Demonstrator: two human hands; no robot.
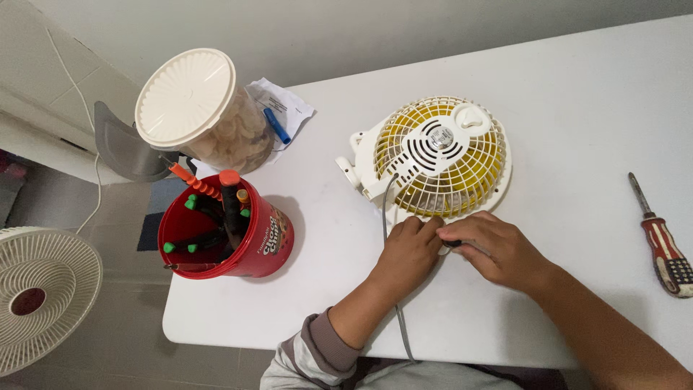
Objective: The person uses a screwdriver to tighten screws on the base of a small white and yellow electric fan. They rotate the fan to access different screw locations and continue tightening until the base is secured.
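I'm working at the near edge of the white desk [548, 115], both hands meeting at the lower rim of the small fan [433, 155], which is lying face down near the middle of the desk with its white back grille and yellow inside showing. My left hand [406, 253] is curling its fingers together and pressing their tips against the fan's rim; nothing is showing inside that hand, and I can't tell whether it is pinching anything. My right hand [498, 249] is closing its fingers around a dark-handled tool [453, 244], of which only a short stub is peeking out between the two hands; its tip is hidden, so I can't tell what it is touching. The fan's grey cord [386, 231] is running from the back grille down under my left wrist and off the near edge.

Well apart, by the right edge, a screwdriver [664, 245] with a red and white handle is lying untouched. Towards the left edge a red tub [253, 238] is standing full of tools, and behind it, near the far left corner, a clear jar [209, 115] with a cream lid. Off the desk, a second fan's grille [40, 289] is being cut off by the left border.
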